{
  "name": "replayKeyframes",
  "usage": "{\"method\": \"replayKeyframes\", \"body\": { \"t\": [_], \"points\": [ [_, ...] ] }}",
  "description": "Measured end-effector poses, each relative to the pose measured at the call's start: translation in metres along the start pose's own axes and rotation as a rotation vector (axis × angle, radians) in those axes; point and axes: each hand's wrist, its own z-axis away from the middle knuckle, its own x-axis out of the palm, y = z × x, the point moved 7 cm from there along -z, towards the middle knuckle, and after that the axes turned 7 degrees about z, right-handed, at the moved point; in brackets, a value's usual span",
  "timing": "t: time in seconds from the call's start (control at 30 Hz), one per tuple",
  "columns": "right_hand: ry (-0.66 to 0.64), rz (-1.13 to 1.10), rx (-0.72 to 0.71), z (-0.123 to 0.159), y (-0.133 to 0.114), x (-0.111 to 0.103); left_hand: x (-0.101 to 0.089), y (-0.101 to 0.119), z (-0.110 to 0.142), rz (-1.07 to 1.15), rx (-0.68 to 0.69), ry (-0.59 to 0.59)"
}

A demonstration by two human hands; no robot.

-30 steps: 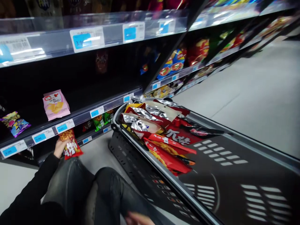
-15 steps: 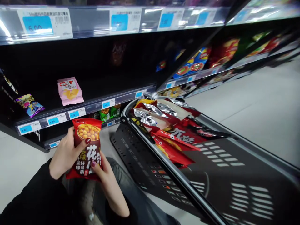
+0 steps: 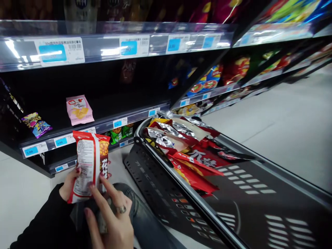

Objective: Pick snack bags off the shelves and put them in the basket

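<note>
A red bag of peanuts [image 3: 86, 166] stands upright in front of me, its white printed back panel turned mostly toward me and a strip of its front showing on the right. My left hand [image 3: 69, 182] grips it from the left, with some fingertips showing past its right edge. Nearer to me, my right hand [image 3: 115, 214], a ring on one finger, has its fingers stretched and spread. Its fingertips lie against the lower part of the bag, without wrapping round it.
To the right, a dark shopping basket [image 3: 145, 176] holds several red and silver snack bags [image 3: 194, 159]. On the shelf ahead lie a pink bag [image 3: 79, 110] and a small purple packet [image 3: 37, 125]. Green bags [image 3: 116, 135] stand lower down. A shelf edge with price tags [image 3: 59, 50] crosses above.
The bag has turned from its front to its back panel. My right hand has let go of its side and spread its fingers over the lower part. The view has shifted slightly upward.
</note>
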Motion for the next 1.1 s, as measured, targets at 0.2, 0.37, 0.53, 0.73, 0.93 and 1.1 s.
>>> {"method": "replayKeyframes", "body": {
  "t": [0.2,0.37,0.53,0.73,0.93,1.1],
  "points": [
    [0.161,-0.192,-0.080,0.002,0.009,-0.014,0.021,-0.008,0.001,0.231,-0.191,-0.155],
    [0.176,-0.183,-0.042,0.005,0.010,-0.015,0.025,-0.012,-0.002,0.266,-0.178,-0.203],
    [0.194,-0.126,-0.037,0.004,0.014,-0.017,0.022,-0.015,-0.005,0.232,-0.189,-0.139],
    [0.208,-0.074,0.042,0.002,0.026,-0.013,0.027,-0.022,-0.012,0.259,-0.254,-0.073],
    [0.148,-0.077,0.120,0.001,0.036,-0.012,0.017,-0.019,-0.009,0.131,-0.168,0.096],
    [-0.005,-0.271,0.303,-0.004,0.056,-0.021,0.003,-0.012,0.003,-0.472,0.277,0.281]
  ]
}}
